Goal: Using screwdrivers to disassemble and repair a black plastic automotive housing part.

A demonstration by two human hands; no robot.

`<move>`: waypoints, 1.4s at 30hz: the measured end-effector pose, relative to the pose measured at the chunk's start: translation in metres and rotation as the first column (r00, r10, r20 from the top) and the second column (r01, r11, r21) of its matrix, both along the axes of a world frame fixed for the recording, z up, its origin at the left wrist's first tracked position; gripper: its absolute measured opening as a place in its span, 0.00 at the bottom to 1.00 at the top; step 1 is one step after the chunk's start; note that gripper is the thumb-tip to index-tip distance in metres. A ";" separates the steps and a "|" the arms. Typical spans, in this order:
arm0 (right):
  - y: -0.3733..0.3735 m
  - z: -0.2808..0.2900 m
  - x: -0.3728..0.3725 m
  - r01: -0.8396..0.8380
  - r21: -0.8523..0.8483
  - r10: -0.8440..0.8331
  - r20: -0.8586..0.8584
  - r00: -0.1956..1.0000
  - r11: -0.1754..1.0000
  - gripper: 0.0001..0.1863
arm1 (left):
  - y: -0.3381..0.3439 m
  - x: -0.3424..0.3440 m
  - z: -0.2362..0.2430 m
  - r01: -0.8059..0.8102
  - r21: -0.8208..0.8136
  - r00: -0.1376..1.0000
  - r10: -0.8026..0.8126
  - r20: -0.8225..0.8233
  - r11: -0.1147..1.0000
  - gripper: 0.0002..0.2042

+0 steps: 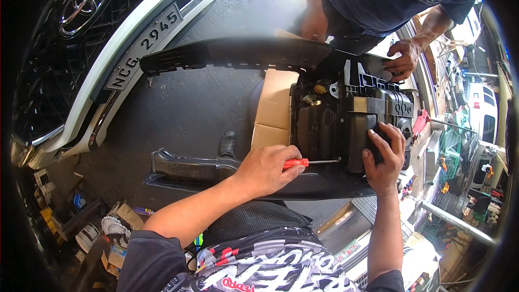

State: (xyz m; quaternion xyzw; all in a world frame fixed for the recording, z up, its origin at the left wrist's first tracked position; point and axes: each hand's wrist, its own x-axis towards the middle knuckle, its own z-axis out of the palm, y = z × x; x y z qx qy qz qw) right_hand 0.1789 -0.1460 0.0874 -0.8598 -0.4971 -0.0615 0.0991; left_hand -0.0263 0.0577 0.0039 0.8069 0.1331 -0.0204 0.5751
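My left hand [265, 170] is closed round the red handle of a screwdriver [304, 162]. The thin metal shaft points right, and its tip meets or nearly meets a small spot near the lower edge of a black plastic housing [357, 135]. My right hand [386, 159] lies on the right part of this housing with fingers spread. The housing is part of a large black car trim assembly, whose long lower arm [186, 166] reaches left in front of me. Brass-coloured fittings [318, 101] show inside its open left part.
Across from me, a co-worker's hand [403, 59] touches the assembly's far right; the other hand [313, 24] is by the long upper panel [238, 51]. Cardboard [273, 111] lies under the assembly. A car front [108, 48] stands left. Boxes and parts [116, 232] clutter the lower left.
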 end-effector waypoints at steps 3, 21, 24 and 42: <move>0.000 0.001 -0.002 0.023 0.003 -0.023 -0.012 1.000 1.000 0.20 | 0.001 0.000 -0.001 0.006 -0.025 1.000 -0.006 -0.007 1.000 0.14; -0.001 -0.002 0.004 0.013 0.007 -0.013 -0.020 1.000 1.000 0.22 | 0.003 0.006 0.004 0.002 -0.037 0.997 -0.005 -0.074 0.999 0.15; -0.001 -0.002 0.004 0.010 0.011 -0.010 -0.018 1.000 1.000 0.22 | 0.003 0.006 0.002 0.010 -0.043 0.997 -0.013 -0.080 0.999 0.15; 0.001 -0.001 0.001 0.017 0.007 -0.017 -0.011 1.000 1.000 0.20 | -0.016 0.003 -0.001 -0.121 0.437 0.939 -0.041 0.342 0.892 0.13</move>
